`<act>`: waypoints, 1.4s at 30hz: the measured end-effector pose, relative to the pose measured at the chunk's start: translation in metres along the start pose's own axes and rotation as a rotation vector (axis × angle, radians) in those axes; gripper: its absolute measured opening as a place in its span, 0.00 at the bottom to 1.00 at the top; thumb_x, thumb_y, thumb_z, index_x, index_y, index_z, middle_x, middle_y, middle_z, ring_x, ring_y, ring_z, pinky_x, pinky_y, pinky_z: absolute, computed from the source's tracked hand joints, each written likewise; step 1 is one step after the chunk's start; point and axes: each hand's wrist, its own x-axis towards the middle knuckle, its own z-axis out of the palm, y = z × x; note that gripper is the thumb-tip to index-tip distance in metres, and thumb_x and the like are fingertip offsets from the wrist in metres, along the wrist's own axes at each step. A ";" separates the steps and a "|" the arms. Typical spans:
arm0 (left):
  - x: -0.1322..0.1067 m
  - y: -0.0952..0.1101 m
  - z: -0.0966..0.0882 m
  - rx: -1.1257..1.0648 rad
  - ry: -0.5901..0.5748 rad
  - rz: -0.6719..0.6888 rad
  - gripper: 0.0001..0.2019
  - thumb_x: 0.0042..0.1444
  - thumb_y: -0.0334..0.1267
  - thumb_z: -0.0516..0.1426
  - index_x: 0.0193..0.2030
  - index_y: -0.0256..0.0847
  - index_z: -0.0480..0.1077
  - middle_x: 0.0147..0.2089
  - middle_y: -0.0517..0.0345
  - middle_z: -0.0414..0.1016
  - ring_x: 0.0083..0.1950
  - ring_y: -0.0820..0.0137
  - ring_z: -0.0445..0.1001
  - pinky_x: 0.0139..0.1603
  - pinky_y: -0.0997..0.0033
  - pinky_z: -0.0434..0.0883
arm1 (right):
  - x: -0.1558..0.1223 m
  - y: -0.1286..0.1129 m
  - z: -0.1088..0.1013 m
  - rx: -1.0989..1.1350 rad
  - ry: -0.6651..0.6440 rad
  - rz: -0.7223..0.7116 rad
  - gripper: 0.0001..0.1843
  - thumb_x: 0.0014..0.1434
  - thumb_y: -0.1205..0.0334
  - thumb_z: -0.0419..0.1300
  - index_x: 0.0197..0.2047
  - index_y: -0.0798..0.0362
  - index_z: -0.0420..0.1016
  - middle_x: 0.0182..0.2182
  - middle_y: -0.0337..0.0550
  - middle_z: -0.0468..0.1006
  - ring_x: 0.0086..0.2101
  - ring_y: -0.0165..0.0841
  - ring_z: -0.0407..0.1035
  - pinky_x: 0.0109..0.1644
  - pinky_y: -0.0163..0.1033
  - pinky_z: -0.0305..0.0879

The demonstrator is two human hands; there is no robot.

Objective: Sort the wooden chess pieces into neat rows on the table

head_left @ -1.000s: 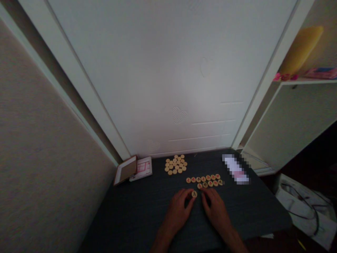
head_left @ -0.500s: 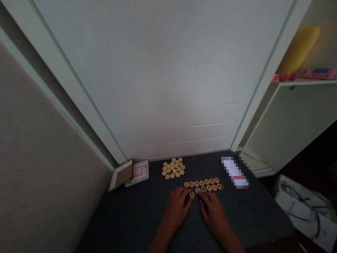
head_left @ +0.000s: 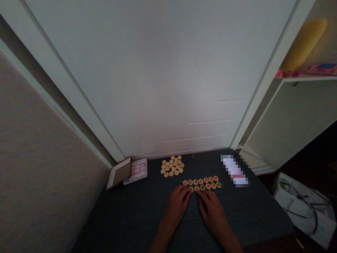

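- Discs [head_left: 201, 181] lie in two rows, marked side up, on worktop [head_left: 126, 214]; plain cluster [head_left: 171, 166] farther back.
- Risk: left hand [head_left: 176, 203] pushing end disc [head_left: 191, 189] too hard could bunch the near row.
- Right hand [head_left: 212, 208], index at next disc [head_left: 197, 189], might drag it crooked if it slides.
- Pose: both hands low, palms down, fingers forward.
- Left fingertips at end disc; pinching or only touching, can't tell.
- Right loosely curled, grasping nothing.
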 end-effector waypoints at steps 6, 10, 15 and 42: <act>-0.002 -0.003 0.003 -0.034 0.022 0.001 0.10 0.67 0.36 0.54 0.49 0.47 0.77 0.47 0.54 0.78 0.50 0.62 0.78 0.54 0.59 0.76 | -0.002 0.002 0.002 0.005 0.006 -0.001 0.24 0.67 0.67 0.53 0.65 0.43 0.66 0.44 0.48 0.76 0.44 0.41 0.73 0.49 0.48 0.73; -0.002 -0.003 0.003 -0.040 0.031 -0.009 0.10 0.67 0.35 0.54 0.49 0.48 0.76 0.48 0.54 0.78 0.51 0.61 0.77 0.54 0.58 0.75 | -0.002 0.002 0.002 0.010 0.020 -0.004 0.25 0.67 0.67 0.53 0.65 0.42 0.66 0.44 0.48 0.76 0.44 0.42 0.73 0.49 0.48 0.73; -0.002 -0.001 0.001 -0.032 0.010 -0.004 0.10 0.67 0.35 0.54 0.48 0.47 0.76 0.47 0.54 0.78 0.50 0.61 0.76 0.54 0.57 0.75 | -0.003 0.002 0.001 0.019 0.016 -0.011 0.24 0.67 0.68 0.52 0.64 0.43 0.68 0.44 0.48 0.76 0.44 0.42 0.73 0.49 0.49 0.73; 0.032 -0.005 -0.027 -0.023 -0.055 0.196 0.12 0.62 0.35 0.59 0.52 0.49 0.76 0.56 0.55 0.78 0.60 0.60 0.71 0.62 0.52 0.68 | -0.002 0.005 0.003 0.069 0.057 -0.021 0.26 0.65 0.73 0.50 0.63 0.43 0.70 0.43 0.49 0.77 0.43 0.40 0.74 0.47 0.46 0.76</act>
